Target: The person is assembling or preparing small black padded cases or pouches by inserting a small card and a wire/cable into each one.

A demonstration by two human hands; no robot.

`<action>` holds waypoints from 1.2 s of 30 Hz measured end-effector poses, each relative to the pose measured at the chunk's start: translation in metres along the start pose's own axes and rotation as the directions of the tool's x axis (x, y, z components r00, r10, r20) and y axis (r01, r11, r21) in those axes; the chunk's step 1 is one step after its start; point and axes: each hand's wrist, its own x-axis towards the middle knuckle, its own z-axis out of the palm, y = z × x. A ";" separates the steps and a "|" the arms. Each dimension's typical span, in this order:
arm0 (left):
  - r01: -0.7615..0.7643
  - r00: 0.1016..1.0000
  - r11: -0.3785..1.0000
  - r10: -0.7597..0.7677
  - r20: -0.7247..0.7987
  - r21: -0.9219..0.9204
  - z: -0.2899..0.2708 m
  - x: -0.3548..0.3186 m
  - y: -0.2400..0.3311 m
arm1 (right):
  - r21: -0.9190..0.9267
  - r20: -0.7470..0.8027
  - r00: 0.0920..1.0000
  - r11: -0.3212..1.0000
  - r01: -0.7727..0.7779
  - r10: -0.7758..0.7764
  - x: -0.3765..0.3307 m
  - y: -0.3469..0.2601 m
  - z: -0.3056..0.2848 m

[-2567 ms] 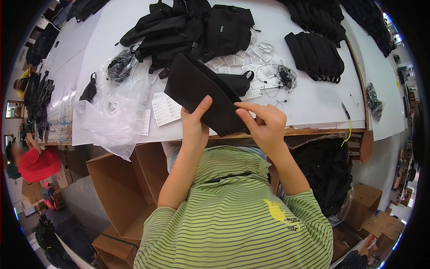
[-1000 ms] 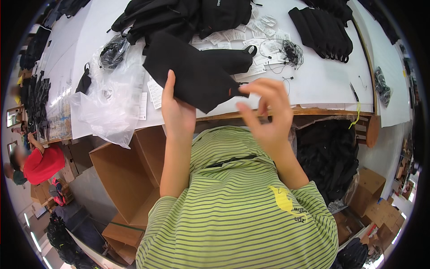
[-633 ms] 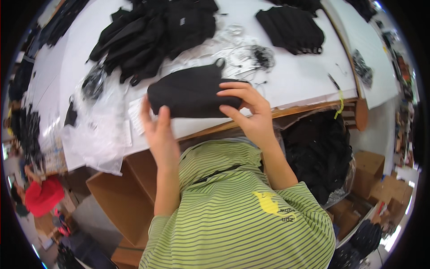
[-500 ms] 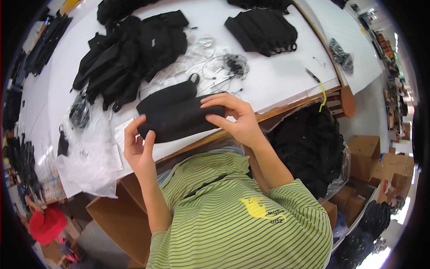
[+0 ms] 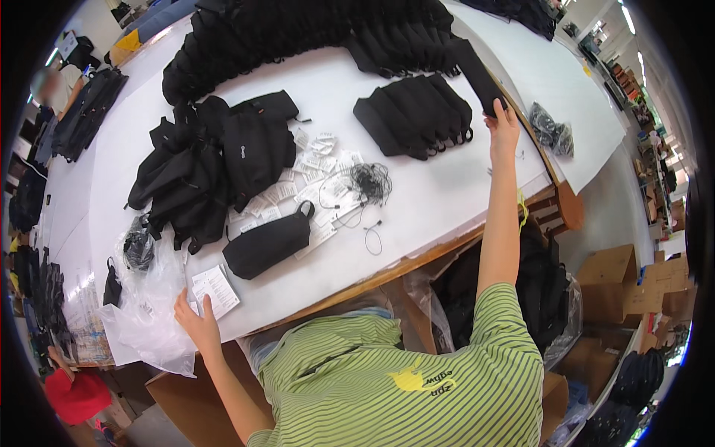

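Note:
At the far right of the table, my right hand [image 5: 504, 130] grips the near end of a long black pouch [image 5: 477, 68], its arm stretched out. The pouch lies beside a row of similar black pouches [image 5: 413, 115]. Low on the left, my left hand [image 5: 198, 324] is at the edge of a stack of white printed tags [image 5: 214, 289], fingers apart, next to a clear plastic bag [image 5: 149, 298]. One more black pouch [image 5: 268, 244] with a loop at its end rests between my arms.
Black bags [image 5: 216, 153] lie heaped at the left. Loose white tags [image 5: 316, 160] and tangled black cords [image 5: 369, 182] occupy the middle. A long row of black pouches [image 5: 290, 33] lines the back. Below the table's wooden edge [image 5: 395, 268] stand cardboard boxes [image 5: 607, 283] and a bag of black items.
My right hand has carried the black pouch away to the far right. My left hand has let go of it and moved down-left to the tags. The view has shifted, showing more of the back.

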 end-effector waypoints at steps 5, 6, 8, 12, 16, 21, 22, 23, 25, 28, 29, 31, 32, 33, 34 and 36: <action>-0.008 0.999 0.968 0.000 0.032 0.251 0.016 -0.021 -0.029 | -0.056 0.024 0.965 0.964 -0.260 0.262 0.084 0.076 -0.047; 0.005 1.000 0.968 -0.012 0.025 0.252 0.017 -0.021 -0.030 | -0.058 0.037 0.964 0.964 -0.261 0.263 0.090 0.087 -0.050; -0.048 0.999 0.956 0.043 0.024 0.291 0.013 -0.022 -0.031 | -0.465 -0.206 0.804 0.667 -0.582 0.558 0.093 0.106 -0.057; 0.051 0.999 0.941 -0.049 -0.013 0.334 0.017 -0.018 -0.013 | -0.881 -0.144 0.966 0.472 -0.025 -0.217 0.076 0.081 -0.032; 0.156 0.985 0.965 -0.137 -0.104 0.209 0.020 -0.014 0.006 | -0.724 0.360 0.876 0.496 0.480 -0.321 -0.024 0.037 0.048; 0.325 0.945 0.943 -0.322 -0.050 0.072 0.017 -0.006 -0.012 | -0.684 0.680 0.654 0.609 0.402 0.332 -0.192 0.017 0.087; 0.283 0.958 0.958 -0.281 -0.048 0.047 0.017 -0.004 -0.017 | -0.703 0.677 0.633 0.582 0.408 0.374 -0.212 0.014 0.090; 0.241 0.970 0.970 -0.240 -0.048 0.021 0.017 -0.003 -0.021 | -0.707 0.675 0.632 0.578 0.406 0.381 -0.226 0.014 0.095; 0.198 0.977 0.979 -0.193 -0.086 0.055 0.018 -0.003 -0.021 | -0.749 0.645 0.653 0.499 0.435 0.398 -0.248 0.016 0.100; 0.119 0.986 0.984 -0.102 -0.129 0.129 0.016 -0.007 -0.011 | -0.764 0.638 0.672 0.417 0.492 0.377 -0.263 0.029 0.094; 0.082 0.990 0.982 -0.060 -0.128 0.169 0.015 -0.008 -0.009 | -0.778 0.623 0.690 0.383 0.497 0.368 -0.265 0.030 0.093; 0.157 0.986 0.976 -0.148 -0.071 0.151 0.012 -0.010 -0.012 | -0.786 0.613 0.696 0.379 0.488 0.374 -0.268 0.033 0.089; 0.230 0.973 0.963 -0.230 -0.013 0.138 0.010 -0.010 -0.014 | -0.794 0.602 0.704 0.376 0.477 0.378 -0.269 0.033 0.088; 0.237 0.971 0.962 -0.237 -0.013 0.134 0.012 -0.012 -0.021 | -0.792 0.605 0.700 0.372 0.483 0.379 -0.268 0.031 0.088; 0.246 0.967 0.965 -0.251 -0.043 -0.090 0.014 -0.014 -0.032 | -0.777 0.627 0.689 0.358 0.518 0.363 -0.267 0.029 0.089; 0.241 0.959 0.919 -0.276 -0.071 -0.313 0.010 -0.015 -0.032 | -0.759 0.651 0.674 0.339 0.556 0.349 -0.266 0.021 0.093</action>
